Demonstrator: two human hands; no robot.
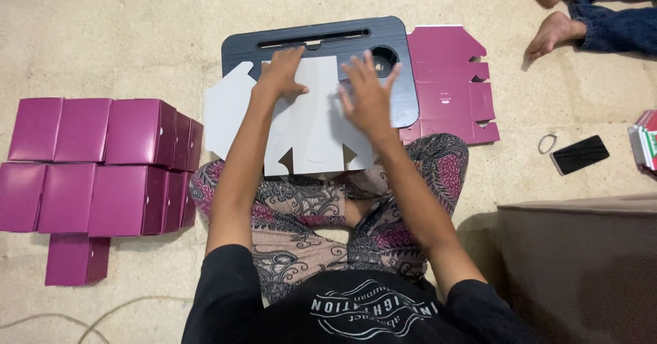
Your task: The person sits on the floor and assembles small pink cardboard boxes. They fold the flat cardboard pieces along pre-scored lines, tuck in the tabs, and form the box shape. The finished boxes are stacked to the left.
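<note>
Head view: two hands press one flat white card on a dark tray.

Card [308,122] lies white side up on the tray [404,108], its long side running left to right, straight under both hands. Left hand [282,74] and right hand [369,98] lie spread flat on it, gripping nothing, and are about equally near. A stack of flat purple cards [452,87] lies right of the tray. About nine purple boxes [102,173] sit to the left. One phone [580,154] lies far right.
</note>
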